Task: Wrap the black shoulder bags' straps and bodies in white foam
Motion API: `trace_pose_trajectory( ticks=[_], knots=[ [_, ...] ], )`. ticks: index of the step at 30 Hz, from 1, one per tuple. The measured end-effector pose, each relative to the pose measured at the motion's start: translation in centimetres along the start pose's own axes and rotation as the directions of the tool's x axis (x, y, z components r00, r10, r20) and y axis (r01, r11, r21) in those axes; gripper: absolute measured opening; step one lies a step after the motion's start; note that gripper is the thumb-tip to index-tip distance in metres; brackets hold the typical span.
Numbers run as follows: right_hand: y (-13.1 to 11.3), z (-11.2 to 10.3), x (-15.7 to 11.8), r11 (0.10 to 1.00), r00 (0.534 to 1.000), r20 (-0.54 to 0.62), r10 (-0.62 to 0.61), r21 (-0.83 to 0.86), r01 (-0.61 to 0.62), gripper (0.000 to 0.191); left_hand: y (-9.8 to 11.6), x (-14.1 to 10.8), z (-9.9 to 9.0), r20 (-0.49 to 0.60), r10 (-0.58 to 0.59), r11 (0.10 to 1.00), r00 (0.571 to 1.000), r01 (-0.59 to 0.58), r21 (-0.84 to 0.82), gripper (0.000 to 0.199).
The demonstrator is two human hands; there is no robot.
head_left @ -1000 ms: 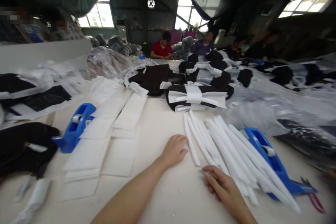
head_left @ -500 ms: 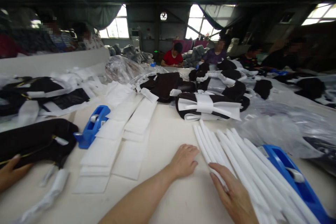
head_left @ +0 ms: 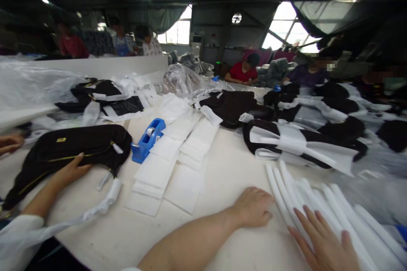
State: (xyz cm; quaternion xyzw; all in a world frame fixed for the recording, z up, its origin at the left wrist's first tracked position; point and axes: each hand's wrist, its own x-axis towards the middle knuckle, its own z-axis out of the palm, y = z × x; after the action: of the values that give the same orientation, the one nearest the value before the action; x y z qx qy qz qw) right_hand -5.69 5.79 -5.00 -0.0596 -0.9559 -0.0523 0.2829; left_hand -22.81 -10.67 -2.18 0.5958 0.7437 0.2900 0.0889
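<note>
Several long white rolled tubes [head_left: 313,199], perhaps foam or rolled sheet, lie side by side at the right front of the table. Spread flat over them, my right hand [head_left: 327,239] is open, with fingers apart. My left hand [head_left: 254,206] rests on the tabletop just left of the tubes, fingers loosely bent and thumb apart; nothing shows in it. Beyond the tubes lies a black bag [head_left: 259,137] bound round with a white wrap [head_left: 291,137].
White sheets [head_left: 149,182] lie in overlapping rows left of my forearm, beside a blue tape dispenser [head_left: 148,142]. A co-worker's hand [head_left: 71,171] touches a black bag [head_left: 85,144] at left. More black bags [head_left: 229,106] and clear plastic [head_left: 179,78] lie behind.
The view has swung left, so the table things appear farther right. My right hand has gone from its fingers closed around a tube's edge to lying spread on the tubes.
</note>
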Motion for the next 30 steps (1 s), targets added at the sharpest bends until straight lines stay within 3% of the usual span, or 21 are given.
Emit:
trace_pose_trajectory(
  ticks=[4, 7, 9, 11, 13, 14, 16, 17, 18, 20, 22, 24, 27, 30],
  knots=[
    [-3.8, -5.8, 1.5, 0.994, 0.994, -0.09, -0.062, 0.082, 0.069, 0.031, -0.1, -0.2, -0.6, -0.046, -0.047, 0.998, 0.998, 0.045, -0.04, 0.042],
    [-5.0, -10.2, -1.0, 0.988, 0.976, -0.17, 0.139, 0.092, -0.125, 0.027, -0.8, 0.3, -0.6, -0.016, -0.02, 0.999, 1.0, 0.02, -0.026, 0.051],
    [-4.8, -12.8, -5.4, 0.935, 0.91, -0.22, 0.351, 0.037, -0.352, 0.024, -1.2, 0.7, -0.5, 0.017, 0.016, 1.0, 1.0, -0.016, 0.025, 0.054],
    [-4.5, -14.9, -12.0, 0.798, 0.778, -0.243, 0.579, -0.026, -0.602, 0.023, -1.3, 1.0, -0.4, 0.026, 0.061, 0.994, 0.998, -0.064, 0.093, 0.055],
    [-4.6, -16.5, -20.2, 0.574, 0.571, -0.249, 0.782, -0.069, -0.816, 0.03, -1.3, 1.5, -0.4, 0.009, 0.099, 0.985, 0.995, -0.099, 0.141, 0.056],
    [-5.1, -17.2, -24.5, 0.43, 0.436, -0.253, 0.864, -0.082, -0.899, 0.034, -1.3, 1.7, -0.3, 0.007, 0.119, 0.981, 0.993, -0.118, 0.155, 0.056],
    [-6.6, -18.1, -32.8, 0.077, 0.103, -0.247, 0.963, -0.112, -0.991, 0.043, -1.2, 2.2, -0.3, 0.015, 0.14, 0.972, 0.99, -0.141, 0.189, 0.057],
    [-7.7, -18.3, -36.6, -0.107, -0.076, -0.222, 0.972, -0.13, -0.986, 0.045, -1.1, 2.4, -0.3, 0.019, 0.147, 0.966, 0.989, -0.147, 0.213, 0.056],
    [-8.8, -18.3, -39.9, -0.25, -0.22, -0.187, 0.957, -0.158, -0.955, 0.046, -0.9, 2.5, -0.3, 0.03, 0.154, 0.959, 0.988, -0.157, 0.237, 0.056],
    [-11.2, -17.5, -45.2, -0.414, -0.417, -0.044, 0.908, -0.249, -0.875, 0.046, -0.6, 2.7, -0.4, 0.054, 0.173, 0.942, 0.983, -0.181, 0.284, 0.056],
    [-13.5, -15.8, -48.7, -0.448, -0.511, 0.126, 0.85, -0.335, -0.829, 0.044, -0.3, 2.9, -0.5, 0.073, 0.195, 0.925, 0.978, -0.208, 0.318, 0.058],
    [-15.7, -13.6, -50.9, -0.453, -0.559, 0.244, 0.792, -0.377, -0.808, 0.039, 0.1, 3.1, -0.5, 0.082, 0.214, 0.912, 0.973, -0.229, 0.341, 0.06],
    [-18.7, -10.7, -52.8, -0.502, -0.629, 0.267, 0.73, -0.414, -0.759, 0.034, 0.8, 3.5, -0.4, 0.085, 0.217, 0.901, 0.973, -0.233, 0.367, 0.057],
    [-21.3, -9.5, -54.2, -0.54, -0.668, 0.197, 0.718, -0.448, -0.712, 0.039, 1.9, 3.6, -0.4, 0.082, 0.185, 0.898, 0.979, -0.203, 0.391, 0.05]
  ],
)
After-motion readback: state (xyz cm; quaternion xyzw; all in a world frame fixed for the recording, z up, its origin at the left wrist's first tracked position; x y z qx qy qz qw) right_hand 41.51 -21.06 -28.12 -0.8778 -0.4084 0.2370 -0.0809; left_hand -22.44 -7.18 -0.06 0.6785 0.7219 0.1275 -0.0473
